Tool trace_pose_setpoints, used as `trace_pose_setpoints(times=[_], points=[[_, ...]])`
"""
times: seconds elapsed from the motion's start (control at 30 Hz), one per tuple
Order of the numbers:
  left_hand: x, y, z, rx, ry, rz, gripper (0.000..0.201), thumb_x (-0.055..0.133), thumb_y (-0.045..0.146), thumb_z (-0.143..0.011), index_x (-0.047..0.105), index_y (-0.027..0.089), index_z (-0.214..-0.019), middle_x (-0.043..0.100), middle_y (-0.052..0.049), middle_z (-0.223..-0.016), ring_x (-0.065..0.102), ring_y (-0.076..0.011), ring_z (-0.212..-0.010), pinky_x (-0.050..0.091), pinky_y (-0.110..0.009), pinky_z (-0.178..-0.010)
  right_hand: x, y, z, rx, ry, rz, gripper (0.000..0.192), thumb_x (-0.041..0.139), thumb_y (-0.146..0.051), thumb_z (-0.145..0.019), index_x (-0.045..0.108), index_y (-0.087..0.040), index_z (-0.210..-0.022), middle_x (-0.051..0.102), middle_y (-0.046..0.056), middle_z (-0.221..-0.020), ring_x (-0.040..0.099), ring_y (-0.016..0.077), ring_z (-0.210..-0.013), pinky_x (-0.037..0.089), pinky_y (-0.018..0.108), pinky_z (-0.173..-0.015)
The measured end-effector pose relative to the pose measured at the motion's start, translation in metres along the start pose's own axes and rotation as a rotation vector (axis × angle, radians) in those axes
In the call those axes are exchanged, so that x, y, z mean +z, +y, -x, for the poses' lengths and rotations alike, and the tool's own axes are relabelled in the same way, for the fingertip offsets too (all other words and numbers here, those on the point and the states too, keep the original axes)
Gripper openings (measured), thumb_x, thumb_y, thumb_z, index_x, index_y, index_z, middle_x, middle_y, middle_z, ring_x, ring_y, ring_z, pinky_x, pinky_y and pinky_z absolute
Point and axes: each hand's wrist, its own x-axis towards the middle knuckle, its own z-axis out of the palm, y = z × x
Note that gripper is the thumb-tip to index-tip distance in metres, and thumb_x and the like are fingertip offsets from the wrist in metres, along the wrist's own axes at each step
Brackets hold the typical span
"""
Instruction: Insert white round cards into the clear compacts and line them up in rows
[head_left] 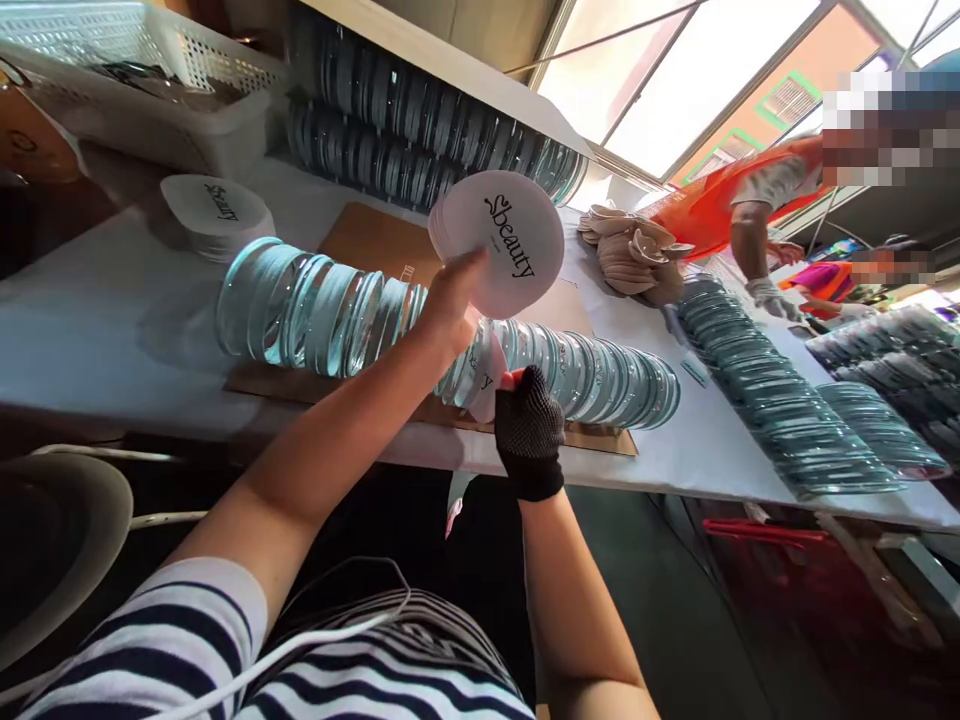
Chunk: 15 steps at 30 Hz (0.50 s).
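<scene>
My left hand (450,300) is bare and holds up a stack of white round cards (501,240) printed with the word "beauty". My right hand (527,425) wears a black dotted glove and pinches a single white card (481,372) at the row of round glass discs (337,315) standing on edge along a brown cardboard sheet (375,240). The card sits between two discs in the middle of the row. Another pile of white cards (217,212) lies on the white table (97,320) to the left.
More rows of glass discs (420,130) line the far side, beside a white plastic basket (150,70). To the right lie a heap of beige puffs (634,260) and fanned-out discs (780,410). A person in an orange vest (720,205) works across the table.
</scene>
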Motion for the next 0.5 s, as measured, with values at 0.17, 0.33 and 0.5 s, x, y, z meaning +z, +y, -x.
trace_pose_setpoints(times=[0.17,0.33,0.5], points=[[0.001,0.002,0.002,-0.011,-0.001,0.020,0.026,0.058,0.020,-0.087,0.065,0.016,-0.111,0.070,-0.008,-0.114,0.057,-0.0257,-0.124,0.040,-0.046,-0.110,-0.005,-0.011,-0.018,-0.147,-0.293,0.150,0.027,0.039,-0.028,-0.094,0.065,-0.018,-0.091,0.070,0.008,-0.081,0.064,0.0185,-0.071,0.031,0.026,-0.058],[-0.003,0.003,0.002,-0.025,0.002,0.013,0.033,0.063,0.024,-0.086,0.063,0.017,-0.117,0.068,-0.008,-0.121,0.053,-0.0280,-0.128,0.038,-0.048,-0.111,-0.004,0.000,-0.013,-0.046,-0.652,-0.336,0.036,0.043,-0.024,-0.084,0.061,-0.018,-0.115,0.068,0.006,-0.074,0.058,0.0150,-0.056,0.035,0.025,-0.053],[-0.002,-0.005,0.001,0.056,0.001,-0.035,0.028,0.070,0.027,-0.079,0.068,0.016,-0.105,0.071,-0.008,-0.113,0.056,-0.0284,-0.124,0.041,-0.045,-0.108,0.003,0.015,0.001,0.179,-0.950,-1.263,0.069,0.045,-0.041,-0.083,0.032,-0.019,-0.147,0.043,-0.011,-0.046,0.040,0.0117,-0.035,0.033,0.021,-0.038]])
